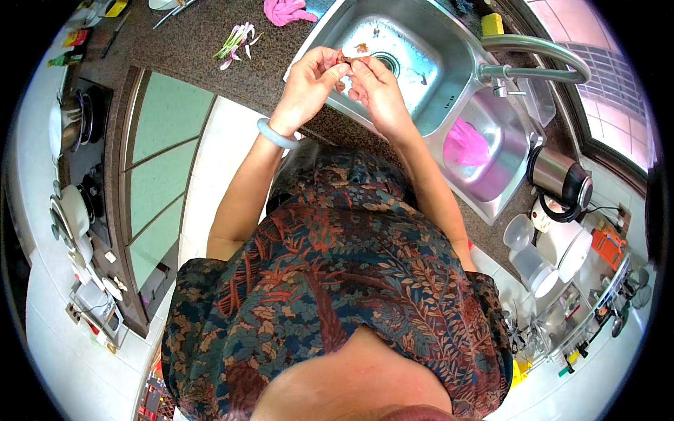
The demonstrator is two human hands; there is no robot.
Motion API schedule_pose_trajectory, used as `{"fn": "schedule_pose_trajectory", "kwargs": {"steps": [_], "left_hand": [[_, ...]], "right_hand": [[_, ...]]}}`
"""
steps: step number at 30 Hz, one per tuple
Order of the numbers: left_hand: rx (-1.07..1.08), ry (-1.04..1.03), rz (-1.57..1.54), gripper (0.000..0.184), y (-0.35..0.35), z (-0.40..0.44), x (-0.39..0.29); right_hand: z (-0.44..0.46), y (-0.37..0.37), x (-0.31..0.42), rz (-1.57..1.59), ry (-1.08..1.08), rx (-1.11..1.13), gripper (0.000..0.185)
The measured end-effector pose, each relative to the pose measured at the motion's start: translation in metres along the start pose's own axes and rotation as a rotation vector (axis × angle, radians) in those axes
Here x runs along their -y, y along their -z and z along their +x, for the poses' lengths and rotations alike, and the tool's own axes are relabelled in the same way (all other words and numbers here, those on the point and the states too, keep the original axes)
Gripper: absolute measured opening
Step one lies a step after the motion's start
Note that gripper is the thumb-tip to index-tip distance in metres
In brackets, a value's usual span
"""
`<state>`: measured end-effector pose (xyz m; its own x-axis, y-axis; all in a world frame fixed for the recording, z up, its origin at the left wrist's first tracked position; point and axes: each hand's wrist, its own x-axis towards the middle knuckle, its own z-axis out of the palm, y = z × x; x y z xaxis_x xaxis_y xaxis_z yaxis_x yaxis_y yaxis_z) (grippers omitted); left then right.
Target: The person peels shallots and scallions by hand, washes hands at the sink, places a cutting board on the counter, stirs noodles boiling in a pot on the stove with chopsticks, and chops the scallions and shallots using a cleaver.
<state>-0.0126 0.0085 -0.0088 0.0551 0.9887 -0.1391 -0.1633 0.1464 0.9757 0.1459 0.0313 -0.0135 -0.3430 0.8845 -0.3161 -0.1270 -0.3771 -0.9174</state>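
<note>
Over the near edge of the sink (439, 49), my left hand (309, 84) and my right hand (380, 90) meet with fingertips pinched together. Between them is a small reddish-brown piece (345, 60); its kind is hard to make out, since the fingers cover most of it. My left wrist wears a pale bangle. Below the hands, a brownish scrap (361, 48) and several dark bits lie on the wet sink bottom near the drain (386, 64). Left of the sink, a small heap of purple-white and green stalks (236, 45) rests on the speckled counter.
A curved faucet (540, 52) arches over the right side, with a yellow sponge (493, 24) behind it. Pink cloth or gloves lie on the counter (286, 10) and in the second basin (467, 142). A kettle (558, 179) and plastic jug (530, 270) stand right.
</note>
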Motion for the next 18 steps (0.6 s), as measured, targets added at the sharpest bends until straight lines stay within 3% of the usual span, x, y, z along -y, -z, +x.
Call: {"fn": "schedule_pose_trajectory", "kwargs": {"steps": [1, 5, 8, 10, 14, 16, 18], "left_hand": [[0.0, 0.001, 0.0, 0.016, 0.002, 0.0, 0.0], [0.117, 0.011, -0.028, 0.017, 0.014, 0.004, 0.001], [0.136, 0.043, -0.111, 0.021, 0.021, 0.007, 0.0], [0.121, 0.059, -0.128, 0.023, 0.022, 0.008, -0.002], [0.085, 0.053, 0.043, 0.023, 0.018, 0.007, -0.005], [0.08, 0.031, 0.091, 0.023, 0.016, 0.007, -0.003], [0.091, 0.054, 0.11, 0.022, 0.015, 0.006, 0.0]], "right_hand": [[0.001, 0.0, 0.0, 0.252, -0.102, 0.049, 0.023], [-0.002, 0.004, 0.005, 0.408, -0.165, 0.092, 0.024], [-0.004, 0.006, 0.009, 0.28, -0.089, 0.154, 0.021], [-0.006, 0.003, 0.015, 0.016, 0.045, 0.144, 0.022], [-0.002, 0.006, 0.012, -0.204, 0.096, 0.126, 0.026], [0.001, 0.008, 0.009, -0.495, 0.198, 0.071, 0.027], [0.0, 0.008, 0.017, -0.531, 0.143, 0.055, 0.026]]}}
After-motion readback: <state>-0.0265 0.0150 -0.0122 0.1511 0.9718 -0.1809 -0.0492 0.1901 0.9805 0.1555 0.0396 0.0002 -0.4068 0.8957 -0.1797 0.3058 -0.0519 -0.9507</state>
